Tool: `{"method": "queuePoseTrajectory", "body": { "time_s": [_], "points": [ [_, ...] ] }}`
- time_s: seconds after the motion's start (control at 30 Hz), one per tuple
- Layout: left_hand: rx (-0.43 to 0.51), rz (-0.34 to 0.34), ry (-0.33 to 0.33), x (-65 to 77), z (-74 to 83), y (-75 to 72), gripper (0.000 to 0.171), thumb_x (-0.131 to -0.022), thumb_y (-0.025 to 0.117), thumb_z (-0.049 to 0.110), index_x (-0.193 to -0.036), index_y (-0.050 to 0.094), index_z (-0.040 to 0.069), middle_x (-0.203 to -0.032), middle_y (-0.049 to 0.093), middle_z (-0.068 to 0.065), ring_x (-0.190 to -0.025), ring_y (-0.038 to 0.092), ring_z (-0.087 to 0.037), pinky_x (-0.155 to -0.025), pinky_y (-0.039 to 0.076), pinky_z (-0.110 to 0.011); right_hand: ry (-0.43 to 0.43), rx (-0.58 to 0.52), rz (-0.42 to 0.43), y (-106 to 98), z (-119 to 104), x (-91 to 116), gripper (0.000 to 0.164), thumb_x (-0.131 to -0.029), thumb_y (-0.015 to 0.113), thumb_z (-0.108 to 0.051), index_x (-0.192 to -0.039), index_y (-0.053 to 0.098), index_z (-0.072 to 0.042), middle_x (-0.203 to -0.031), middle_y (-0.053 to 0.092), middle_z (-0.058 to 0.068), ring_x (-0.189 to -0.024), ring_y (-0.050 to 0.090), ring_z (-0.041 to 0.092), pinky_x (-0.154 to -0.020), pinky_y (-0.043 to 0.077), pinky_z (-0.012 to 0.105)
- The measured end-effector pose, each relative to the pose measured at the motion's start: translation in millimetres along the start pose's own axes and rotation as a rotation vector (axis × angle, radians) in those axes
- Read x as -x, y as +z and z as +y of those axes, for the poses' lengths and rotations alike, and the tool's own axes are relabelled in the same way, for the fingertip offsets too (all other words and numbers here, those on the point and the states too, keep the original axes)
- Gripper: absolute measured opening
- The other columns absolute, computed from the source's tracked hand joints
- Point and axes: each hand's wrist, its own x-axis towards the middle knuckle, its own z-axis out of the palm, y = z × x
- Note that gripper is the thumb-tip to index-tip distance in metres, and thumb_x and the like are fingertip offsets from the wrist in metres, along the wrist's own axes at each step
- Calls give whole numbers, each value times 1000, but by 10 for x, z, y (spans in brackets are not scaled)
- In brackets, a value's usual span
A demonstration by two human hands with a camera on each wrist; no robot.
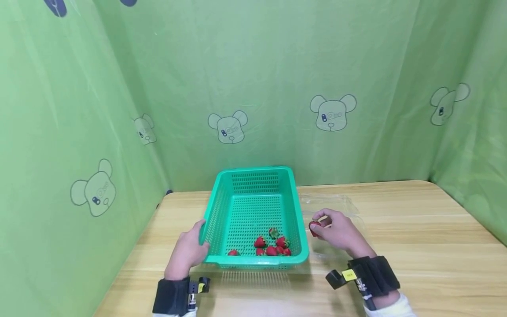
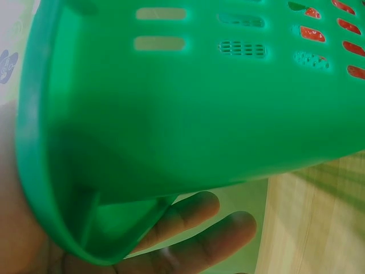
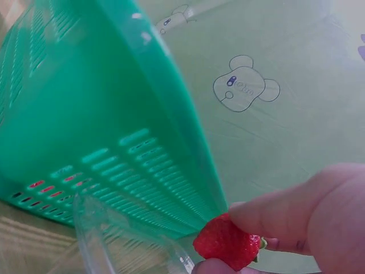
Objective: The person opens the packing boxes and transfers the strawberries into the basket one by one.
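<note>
A green perforated basket (image 1: 257, 260) stands on the wooden table with its near side toward me. My left hand (image 1: 187, 248) grips its near left corner, with the thumb by the rim and fingers beneath the lip in the left wrist view. Several red strawberries (image 1: 271, 250) lie in the near part of the basket, most of them toward the right. Just right of the basket, my right hand (image 1: 338, 230) pinches one strawberry (image 3: 225, 242) between thumb and fingers. Its green leaves point toward the palm. Below that hand lies a clear plastic container (image 3: 102, 240), partly hidden by the hand.
The wooden table (image 1: 428, 229) extends to both sides of the basket. Green curtains (image 1: 273, 88) printed with bear heads hang behind the table and along its left and right. Both wrists wear black straps (image 1: 374, 275) with small attached devices.
</note>
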Motion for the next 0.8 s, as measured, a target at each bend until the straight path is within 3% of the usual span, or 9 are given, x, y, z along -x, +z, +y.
{"method": "queuePoseTrajectory", "body": {
  "time_s": [0.8],
  "points": [
    [4,-1,-2,2,1,12,63,-87,60,8,-144,33,2,-120,58,-28,-85,55,-30,-73,48,-46,-112,-79,22,40,-274,126,29,-90,64,-14,-114,56,-2,-98,63,17,-80,66,21,-70,55,37]
  ]
}}
